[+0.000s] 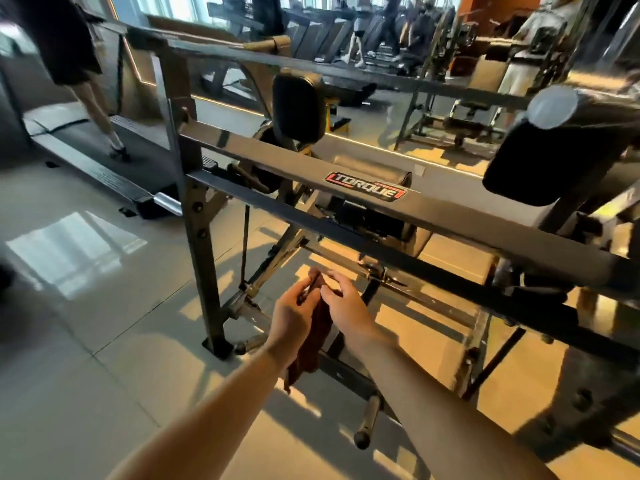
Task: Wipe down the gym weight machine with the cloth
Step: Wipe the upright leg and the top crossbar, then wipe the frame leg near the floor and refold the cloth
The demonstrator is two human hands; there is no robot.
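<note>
Cloth dangles below the machine, left hand and right hand both pinching its top. Guessing it's still prep; wiping the frame comes next.

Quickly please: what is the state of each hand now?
Left hand: grips the top of the cloth.
Right hand: grips the same cloth.

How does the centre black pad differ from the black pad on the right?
The black rectangular centre pad stands upright beyond the labelled bar; the bulky black right-hand pad lies tilted, nearer the camera, and fills more of the frame. Both are black with rounded corners.
</note>
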